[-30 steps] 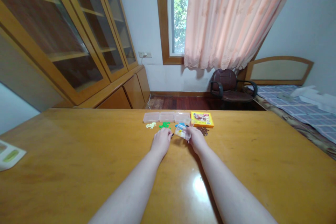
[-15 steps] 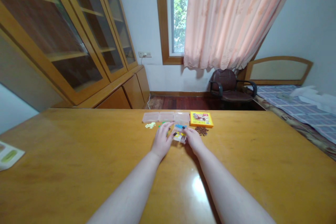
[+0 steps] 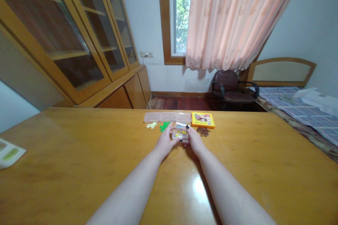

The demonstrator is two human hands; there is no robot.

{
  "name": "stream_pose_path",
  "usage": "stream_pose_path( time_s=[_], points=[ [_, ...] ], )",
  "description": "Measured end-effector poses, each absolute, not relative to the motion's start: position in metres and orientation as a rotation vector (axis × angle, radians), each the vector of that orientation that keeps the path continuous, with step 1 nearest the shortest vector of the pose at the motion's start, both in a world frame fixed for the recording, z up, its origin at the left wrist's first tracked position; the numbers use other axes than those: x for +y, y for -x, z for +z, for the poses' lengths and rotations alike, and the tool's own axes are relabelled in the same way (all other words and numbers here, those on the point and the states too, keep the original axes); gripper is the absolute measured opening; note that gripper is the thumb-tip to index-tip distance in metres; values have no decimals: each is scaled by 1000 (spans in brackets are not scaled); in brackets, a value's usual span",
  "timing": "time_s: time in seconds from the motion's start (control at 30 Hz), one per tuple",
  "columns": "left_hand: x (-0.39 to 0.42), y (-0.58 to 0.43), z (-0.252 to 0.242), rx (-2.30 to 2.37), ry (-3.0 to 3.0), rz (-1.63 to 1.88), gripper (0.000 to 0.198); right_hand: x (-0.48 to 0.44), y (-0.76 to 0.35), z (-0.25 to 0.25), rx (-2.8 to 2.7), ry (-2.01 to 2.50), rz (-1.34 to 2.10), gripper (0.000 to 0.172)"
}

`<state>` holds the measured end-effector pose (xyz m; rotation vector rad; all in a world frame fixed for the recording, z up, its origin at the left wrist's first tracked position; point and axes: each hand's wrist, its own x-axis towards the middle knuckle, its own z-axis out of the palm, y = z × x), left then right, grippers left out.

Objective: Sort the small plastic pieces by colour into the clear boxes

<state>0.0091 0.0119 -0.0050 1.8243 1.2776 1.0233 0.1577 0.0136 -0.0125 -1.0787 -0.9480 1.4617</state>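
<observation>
A small clear plastic box (image 3: 179,130) with yellow bits inside sits between both my hands above the wooden table (image 3: 79,154). My left hand (image 3: 166,140) grips its left side, fingers curled round it. My right hand (image 3: 194,140) grips its right side, dark-nailed fingers on the edge. Just beyond lie a pile of green pieces (image 3: 165,126), a pale yellow pile (image 3: 151,125) and a brown pile (image 3: 202,132). Three clear boxes (image 3: 167,116) stand in a row behind, next to a yellow-orange box (image 3: 202,120).
A paper sheet (image 3: 9,152) lies at the table's left edge. Glass-door cabinets (image 3: 74,42) line the left wall. Beyond the table stand a dark armchair (image 3: 229,86), a bed (image 3: 295,109), a window and a pink curtain (image 3: 232,17).
The right hand held the small clear box alone; my left hand came over from the green pieces, and now both hands hold the box, centred between them.
</observation>
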Motion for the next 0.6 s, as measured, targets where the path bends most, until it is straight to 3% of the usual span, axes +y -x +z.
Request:
stream_pose_path(
  time_s=[0.13,0.6],
  points=[
    [12,-9,-5,1304,-1818,1046,77,20,-159,-26,-894,1066,1497,55],
    [15,-7,-12,1285,-1682,1207,81,19,-159,-19,-978,1133,1491,30]
  ],
)
